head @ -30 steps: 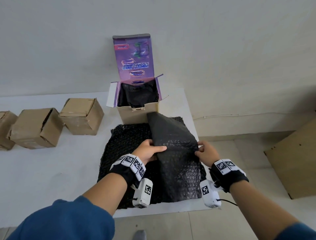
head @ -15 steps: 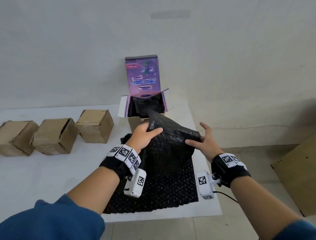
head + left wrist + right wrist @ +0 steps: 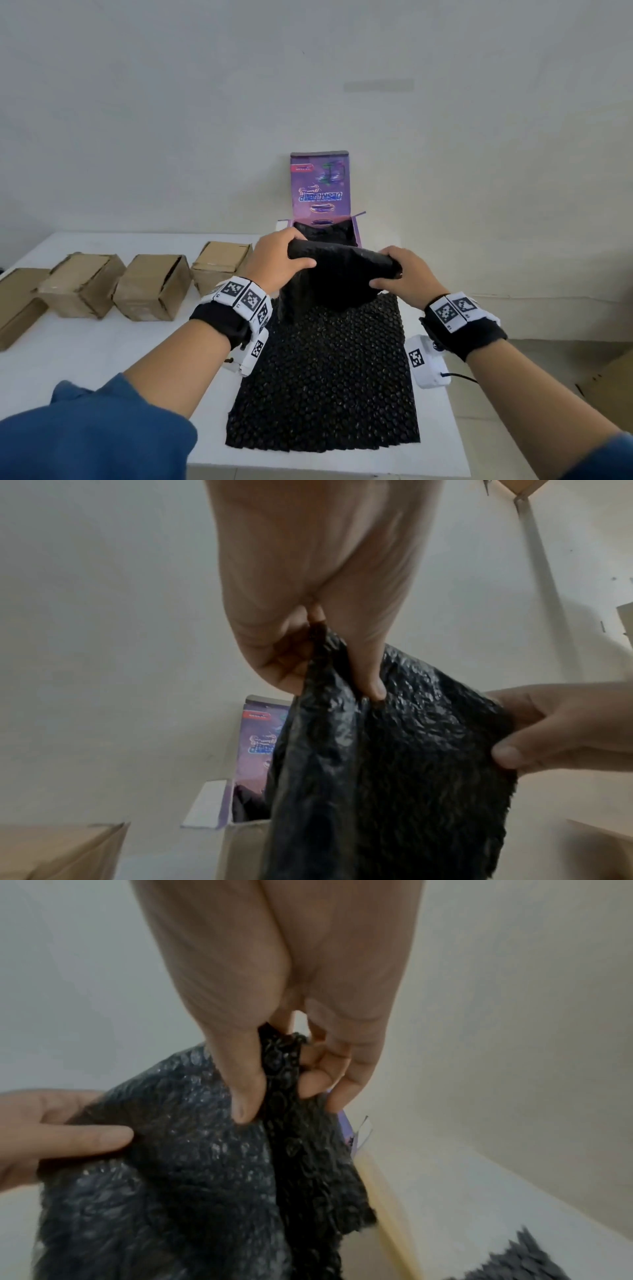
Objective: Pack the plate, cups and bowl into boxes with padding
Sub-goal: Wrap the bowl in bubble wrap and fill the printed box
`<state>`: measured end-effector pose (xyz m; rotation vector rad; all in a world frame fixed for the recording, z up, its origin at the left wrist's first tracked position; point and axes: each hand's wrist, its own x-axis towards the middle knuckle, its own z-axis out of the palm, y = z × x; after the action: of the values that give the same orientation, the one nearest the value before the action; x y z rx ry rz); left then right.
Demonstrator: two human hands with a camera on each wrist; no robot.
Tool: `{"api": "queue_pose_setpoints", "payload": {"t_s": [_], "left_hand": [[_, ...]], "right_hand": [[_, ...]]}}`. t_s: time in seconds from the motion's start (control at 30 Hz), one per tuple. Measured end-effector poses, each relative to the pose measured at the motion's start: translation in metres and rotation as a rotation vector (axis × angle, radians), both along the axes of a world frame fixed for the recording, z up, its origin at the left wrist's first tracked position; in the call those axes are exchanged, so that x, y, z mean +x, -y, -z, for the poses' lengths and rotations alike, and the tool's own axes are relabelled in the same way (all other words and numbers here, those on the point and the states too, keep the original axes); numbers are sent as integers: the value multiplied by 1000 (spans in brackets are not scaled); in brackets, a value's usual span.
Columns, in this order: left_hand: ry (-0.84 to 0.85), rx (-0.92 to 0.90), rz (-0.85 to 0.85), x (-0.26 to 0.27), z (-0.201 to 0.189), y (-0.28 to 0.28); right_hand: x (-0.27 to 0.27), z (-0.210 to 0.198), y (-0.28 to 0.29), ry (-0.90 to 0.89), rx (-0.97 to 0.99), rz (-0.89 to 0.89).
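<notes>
A black bubble-wrap sheet hangs folded between both hands, lifted off the table just in front of the open purple box. My left hand pinches its left end between thumb and fingers. My right hand pinches the right end the same way. The box's purple lid stands upright and dark padding lines its inside. A second black bubble-wrap sheet lies flat on the white table below my hands. No plate, cup or bowl shows.
Three closed brown cardboard boxes stand in a row left of the purple box, with another flat carton at the far left. A wall rises close behind the table. Cardboard leans at the far right, off the table.
Both hands have lifted the top bubble-wrap sheet off the table and folded it, raising it toward the purple box's opening. The lower sheet stays flat.
</notes>
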<state>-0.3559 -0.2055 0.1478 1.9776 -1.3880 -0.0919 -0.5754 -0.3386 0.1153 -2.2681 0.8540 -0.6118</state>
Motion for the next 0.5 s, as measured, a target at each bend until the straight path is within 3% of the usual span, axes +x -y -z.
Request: {"api": "queue_pose_setpoints", "payload": {"t_s": [0.07,0.13,0.2,0.27,0.33,0.4,0.5], "left_hand": [[79,-32,-1,15,-3,7],[76,-60,-23,34,-3,17],[-129,-101,-12,50,-5,24],[-491,-70,22,60,-7,30],[-788,4,72,70,0,39],[-868,84,104,79,8,51],[-800,89,34,93,24,73]], "right_hand": [[12,-9,8,6,-59,31],[26,-16,18,97,3,55],[40,-27,23,267,242,71],[56,-35,30,391,439,72],[75,-37,44,409,447,108],[91,-32,61,411,440,192],[107,-25,76,433,528,305]]}}
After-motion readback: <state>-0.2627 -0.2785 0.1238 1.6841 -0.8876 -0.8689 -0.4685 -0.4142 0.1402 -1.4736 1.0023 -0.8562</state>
